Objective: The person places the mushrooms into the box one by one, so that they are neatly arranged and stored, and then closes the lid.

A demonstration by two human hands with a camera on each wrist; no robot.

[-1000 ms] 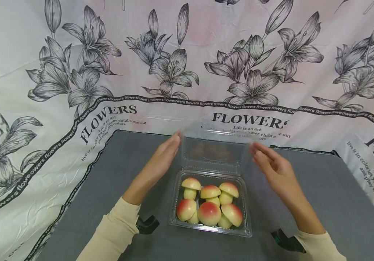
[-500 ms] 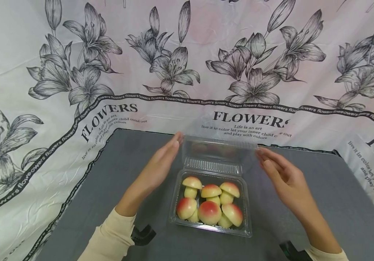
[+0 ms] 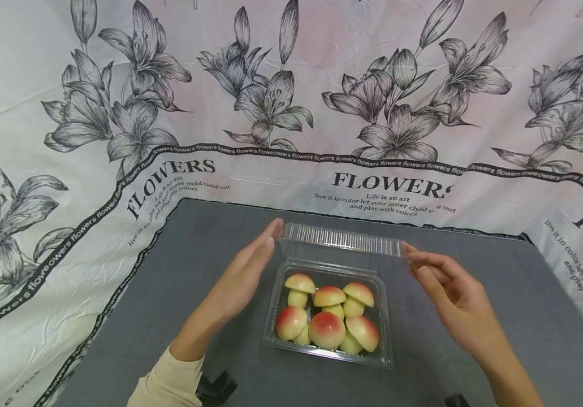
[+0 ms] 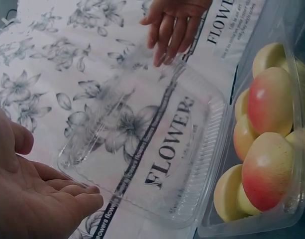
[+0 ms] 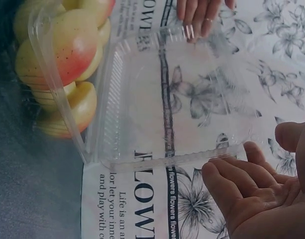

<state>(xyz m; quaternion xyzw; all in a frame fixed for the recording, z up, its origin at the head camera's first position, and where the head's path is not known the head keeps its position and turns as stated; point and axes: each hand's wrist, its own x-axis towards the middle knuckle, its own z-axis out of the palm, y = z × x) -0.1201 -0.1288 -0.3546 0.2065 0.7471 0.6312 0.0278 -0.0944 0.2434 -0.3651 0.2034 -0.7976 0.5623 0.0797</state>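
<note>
A clear plastic clamshell box (image 3: 329, 357) holds several toy mushrooms (image 3: 327, 330) with red-and-yellow caps and pale stems. Its hinged lid (image 3: 344, 240) stands raised at the back, tilted up over the hinge. My left hand (image 3: 242, 271) has its extended fingertips against the lid's left edge. On the opposite edge, my right hand (image 3: 456, 299) touches the lid with lightly bent fingers, thumb apart. In the left wrist view, the left fingers (image 4: 75, 196) lie beside the transparent lid; the right wrist view has the right fingers (image 5: 232, 174) along its rim.
A grey tabletop (image 3: 210, 237) lies under the box. White cloth (image 3: 271, 186) printed with black flowers and lettering hangs behind and at the sides. Dark wrist-worn devices (image 3: 217, 387) show near the sleeves.
The lid has tilted forward and down toward the box, its hands moving with it. The mushrooms have stayed in place. The camera view has shifted slightly.
</note>
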